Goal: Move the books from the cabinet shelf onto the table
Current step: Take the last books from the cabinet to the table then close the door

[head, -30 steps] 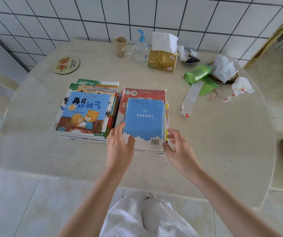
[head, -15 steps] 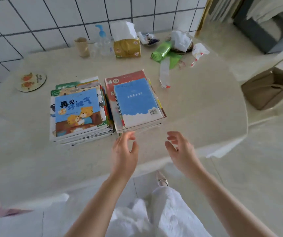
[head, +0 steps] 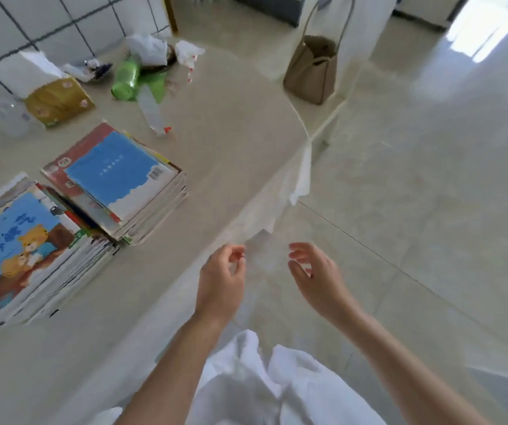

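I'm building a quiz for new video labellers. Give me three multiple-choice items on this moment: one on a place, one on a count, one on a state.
1. Where does the tan handbag sit?
A. on the pale floor beyond the table's far edge
B. on the book piles
C. in the person's lap

2. How many piles of books lie on the pale stone table?
A. one
B. two
C. four

3. What do the hands hold?
A. a blue book
B. a green bag roll
C. nothing

Key: 1 A, the bag stands on the floor past the table's rim. 2 B, the pile topped by the plain blue book lies beside the pile topped by the bear picture book. 3 C, the left hand and right hand hover with loosely curled fingers at the table's near edge, empty.
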Available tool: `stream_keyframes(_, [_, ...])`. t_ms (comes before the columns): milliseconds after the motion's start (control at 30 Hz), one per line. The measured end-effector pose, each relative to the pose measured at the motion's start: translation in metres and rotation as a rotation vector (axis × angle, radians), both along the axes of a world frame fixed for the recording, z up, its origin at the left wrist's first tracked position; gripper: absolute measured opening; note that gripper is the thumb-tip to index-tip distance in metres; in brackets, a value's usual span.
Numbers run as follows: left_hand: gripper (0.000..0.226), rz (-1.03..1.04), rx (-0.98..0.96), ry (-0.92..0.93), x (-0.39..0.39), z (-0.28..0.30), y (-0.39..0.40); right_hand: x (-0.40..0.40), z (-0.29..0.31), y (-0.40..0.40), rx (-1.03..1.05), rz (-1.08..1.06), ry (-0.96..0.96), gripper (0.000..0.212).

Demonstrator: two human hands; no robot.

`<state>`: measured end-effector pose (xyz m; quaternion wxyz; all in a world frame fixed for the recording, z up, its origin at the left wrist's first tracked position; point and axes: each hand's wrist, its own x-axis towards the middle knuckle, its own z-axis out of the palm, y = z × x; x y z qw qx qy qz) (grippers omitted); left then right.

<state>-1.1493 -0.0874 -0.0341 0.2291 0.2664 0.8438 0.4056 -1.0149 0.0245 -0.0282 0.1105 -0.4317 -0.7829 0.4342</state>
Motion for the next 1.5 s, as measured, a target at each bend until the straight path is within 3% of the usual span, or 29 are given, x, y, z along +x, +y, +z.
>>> stream_keyframes(367, [0.017, -0.585, -0.04, 0.035, 0.164, 0.001, 0.095, 0.223, 0.004, 0.001, -0.028, -0.535, -0.067, 0.027])
stream_keyframes(933, [0.018, -1.069, -0.088, -0.146, 0.544, -0.026, 0.167, 0.578, 0.003, -0.012, -0.143, -1.044, -0.065, 0.026])
stream_keyframes(1367, [0.03, -1.4, -0.04, -0.173, 0.714, -0.008, 0.332, 0.702, 0.0, 0.053, -0.205, -1.503, 0.027, 0.021])
stream_keyframes(1500, [0.017, -1.527, 0.034, -0.175, 0.772, 0.019, 0.393, 0.734, 0.009, 0.099, -0.222, -1.629, 0.119, 0.022])
